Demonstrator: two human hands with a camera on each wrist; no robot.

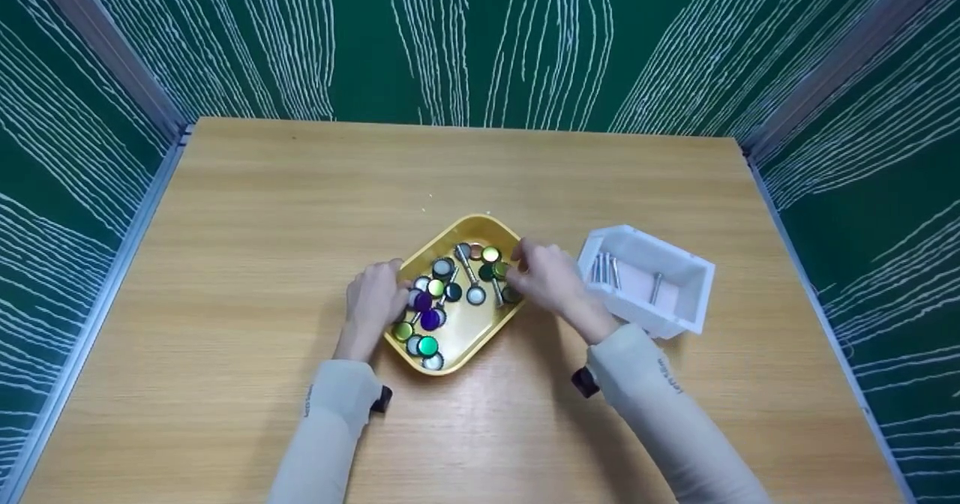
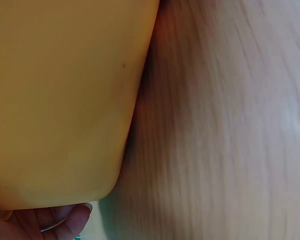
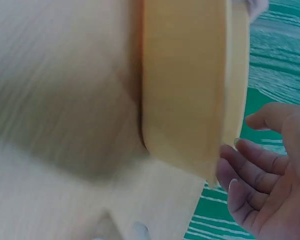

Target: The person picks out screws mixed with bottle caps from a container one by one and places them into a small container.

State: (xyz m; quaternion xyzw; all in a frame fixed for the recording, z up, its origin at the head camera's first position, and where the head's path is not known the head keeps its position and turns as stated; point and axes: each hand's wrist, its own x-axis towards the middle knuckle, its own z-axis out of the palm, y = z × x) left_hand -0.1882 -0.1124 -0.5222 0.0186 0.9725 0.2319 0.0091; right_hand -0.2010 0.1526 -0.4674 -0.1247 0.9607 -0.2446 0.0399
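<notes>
A yellow plastic bin (image 1: 480, 339) sits on the table, holding bottle caps in purple (image 1: 430, 319), green (image 1: 427, 346), yellow-green and silver. Metal bolts (image 1: 466, 265) lie among the caps. My left hand (image 1: 376, 295) holds the bin's left corner; its fingers (image 2: 77, 220) show past the bin's end in the left wrist view, partly hidden by the wall. My right hand (image 1: 551, 275) is over the right corner. In the right wrist view, its fingers (image 3: 262, 162) are loosely bent beside the rim, thumb apart, nothing visible between them.
Right of the yellow bin stands a white bin (image 1: 690, 294) with several bolts (image 1: 606, 270) at its left and one bolt (image 1: 656, 288) apart. Small white specks (image 1: 427, 204) lie behind the yellow bin. Green, white-streaked walls (image 1: 495, 46) enclose the wooden table (image 1: 262, 189).
</notes>
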